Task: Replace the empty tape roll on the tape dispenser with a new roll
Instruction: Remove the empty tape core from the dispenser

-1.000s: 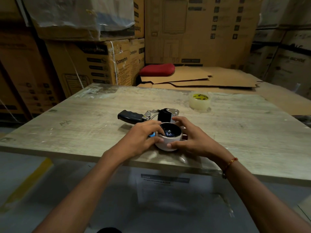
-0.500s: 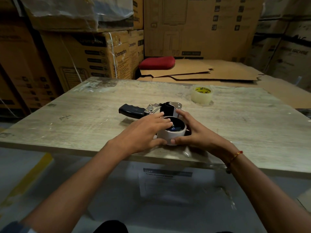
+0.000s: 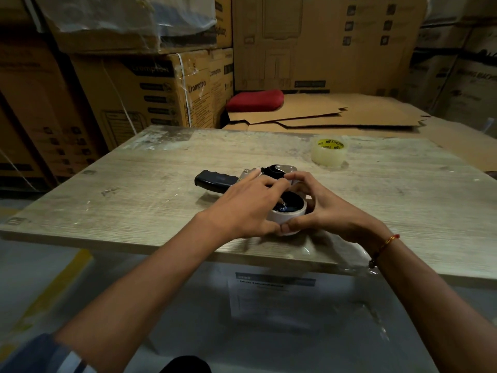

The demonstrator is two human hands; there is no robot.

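Both hands are closing around the empty white tape core (image 3: 289, 218), which is sitting on the hub of the tape dispenser (image 3: 269, 176) lying flat near the front edge of the table (image 3: 134, 205). The left hand (image 3: 243, 208) is wrapping its grip on the core's left side with fingers reaching over the rim, while the right hand (image 3: 322, 208) is gripping the right side, thumb pressing the front. The new clear roll (image 3: 329, 152) is standing well apart at the far right.

"Crompton" on cardboard box (image 3: 172, 90); new tape roll (image 3: 330, 150) label prob. "Supreme".
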